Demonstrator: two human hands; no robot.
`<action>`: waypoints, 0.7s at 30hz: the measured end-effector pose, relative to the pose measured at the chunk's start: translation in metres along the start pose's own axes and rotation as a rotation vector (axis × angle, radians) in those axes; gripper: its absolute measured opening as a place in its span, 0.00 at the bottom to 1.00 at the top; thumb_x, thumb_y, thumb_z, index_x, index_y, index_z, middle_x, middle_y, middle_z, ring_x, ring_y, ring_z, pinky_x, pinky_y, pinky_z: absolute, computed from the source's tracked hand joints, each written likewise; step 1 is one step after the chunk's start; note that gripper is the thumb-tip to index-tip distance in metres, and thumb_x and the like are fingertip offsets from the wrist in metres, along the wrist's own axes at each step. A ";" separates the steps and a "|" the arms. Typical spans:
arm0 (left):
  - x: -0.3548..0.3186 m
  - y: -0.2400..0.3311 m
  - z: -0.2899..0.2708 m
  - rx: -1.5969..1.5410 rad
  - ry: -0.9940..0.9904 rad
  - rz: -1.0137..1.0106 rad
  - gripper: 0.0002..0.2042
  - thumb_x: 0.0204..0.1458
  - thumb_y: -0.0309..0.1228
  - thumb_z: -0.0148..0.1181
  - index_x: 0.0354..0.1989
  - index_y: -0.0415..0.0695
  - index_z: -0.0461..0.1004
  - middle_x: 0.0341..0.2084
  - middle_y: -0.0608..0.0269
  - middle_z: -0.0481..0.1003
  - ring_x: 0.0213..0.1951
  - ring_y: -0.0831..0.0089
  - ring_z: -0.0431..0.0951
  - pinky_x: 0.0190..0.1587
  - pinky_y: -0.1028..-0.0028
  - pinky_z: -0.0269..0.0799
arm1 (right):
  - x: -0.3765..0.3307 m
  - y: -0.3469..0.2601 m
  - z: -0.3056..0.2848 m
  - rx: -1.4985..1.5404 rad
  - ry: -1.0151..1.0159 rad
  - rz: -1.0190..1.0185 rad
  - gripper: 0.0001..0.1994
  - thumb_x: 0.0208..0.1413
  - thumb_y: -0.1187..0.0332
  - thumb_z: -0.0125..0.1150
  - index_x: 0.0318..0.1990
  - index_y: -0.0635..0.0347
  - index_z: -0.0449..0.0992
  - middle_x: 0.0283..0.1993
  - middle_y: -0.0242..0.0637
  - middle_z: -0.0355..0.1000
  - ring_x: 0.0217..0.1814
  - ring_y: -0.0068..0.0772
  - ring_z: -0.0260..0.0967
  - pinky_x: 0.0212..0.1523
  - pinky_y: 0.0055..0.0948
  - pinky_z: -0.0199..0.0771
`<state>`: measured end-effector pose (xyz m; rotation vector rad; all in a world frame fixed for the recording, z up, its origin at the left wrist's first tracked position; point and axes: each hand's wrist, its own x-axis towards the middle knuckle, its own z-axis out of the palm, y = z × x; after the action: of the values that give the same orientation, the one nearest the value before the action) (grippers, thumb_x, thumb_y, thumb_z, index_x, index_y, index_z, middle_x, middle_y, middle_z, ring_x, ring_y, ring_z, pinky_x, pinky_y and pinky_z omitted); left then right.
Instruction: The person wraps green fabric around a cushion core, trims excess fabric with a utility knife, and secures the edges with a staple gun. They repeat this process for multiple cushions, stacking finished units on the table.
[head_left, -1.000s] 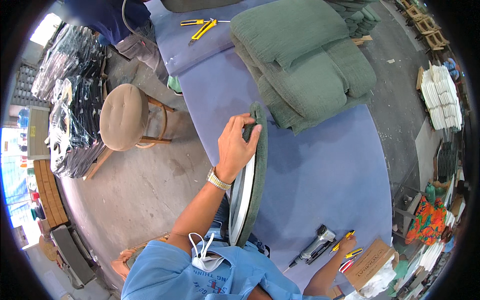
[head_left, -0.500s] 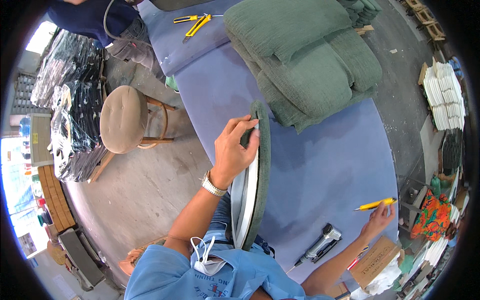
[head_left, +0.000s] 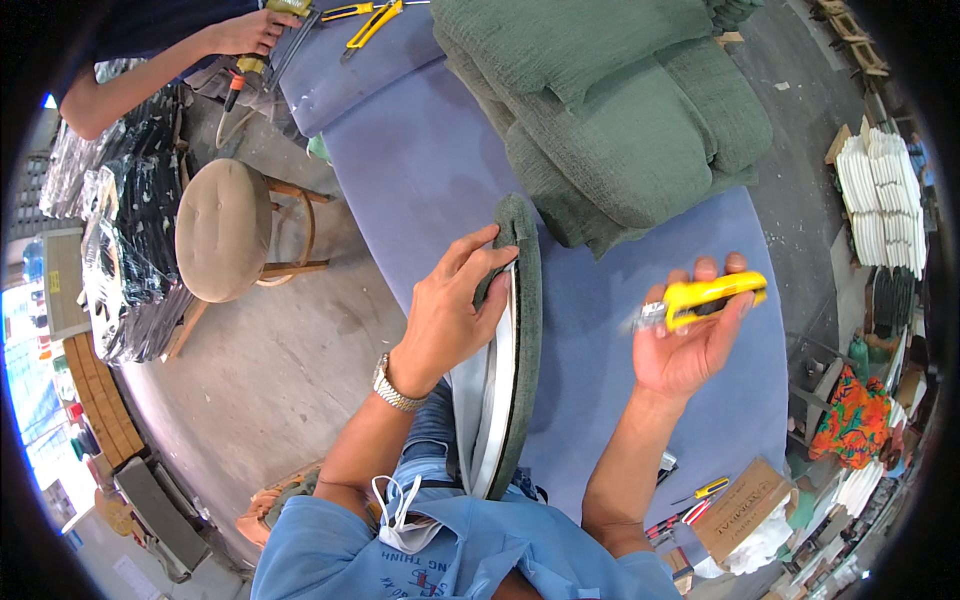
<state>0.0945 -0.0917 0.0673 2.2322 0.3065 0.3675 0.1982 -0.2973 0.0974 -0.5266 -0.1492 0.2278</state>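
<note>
- The blue tabletop [head_left: 590, 370] is seen below the left fingers [head_left: 470, 246] and right fingers [head_left: 706, 267].
- Green fabric [head_left: 640, 140] is piled beyond them.
- Yellow-handled tools [head_left: 372, 30] are laid farther off, leftward.
- A small yellow tool [head_left: 713, 487] is laid bodyward of the right fingers.

Yellow tool's silver tip [head_left: 650, 316] blurry.

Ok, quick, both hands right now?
Left hand: closed, fingers pinching the green pad near its far end.
Right hand: closed, holding a yellow tool.
</note>
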 end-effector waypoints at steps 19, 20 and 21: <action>0.013 -0.003 0.004 0.079 0.019 0.096 0.09 0.55 0.28 0.68 0.38 0.44 0.73 0.53 0.44 0.80 0.31 0.54 0.84 0.27 0.64 0.79 | -0.029 0.067 -0.001 -0.854 -0.125 -0.166 0.16 0.68 0.69 0.57 0.57 0.71 0.73 0.64 0.63 0.70 0.54 0.48 0.78 0.45 0.36 0.88; 0.013 -0.007 0.007 0.079 0.044 0.126 0.09 0.54 0.27 0.69 0.38 0.45 0.73 0.52 0.44 0.80 0.30 0.55 0.84 0.26 0.65 0.79 | -0.030 0.068 0.001 -0.895 -0.123 -0.174 0.15 0.68 0.69 0.58 0.56 0.71 0.75 0.62 0.63 0.71 0.55 0.48 0.78 0.46 0.35 0.88; 0.013 -0.007 0.008 0.073 0.052 0.109 0.08 0.54 0.26 0.69 0.38 0.44 0.74 0.51 0.45 0.81 0.31 0.56 0.85 0.28 0.67 0.79 | -0.032 0.071 -0.001 -0.926 -0.110 -0.195 0.14 0.67 0.71 0.60 0.54 0.71 0.76 0.62 0.63 0.72 0.55 0.48 0.79 0.46 0.35 0.88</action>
<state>0.1085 -0.0888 0.0595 2.3197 0.2294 0.4799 0.1548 -0.2464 0.0572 -1.4121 -0.4170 -0.0203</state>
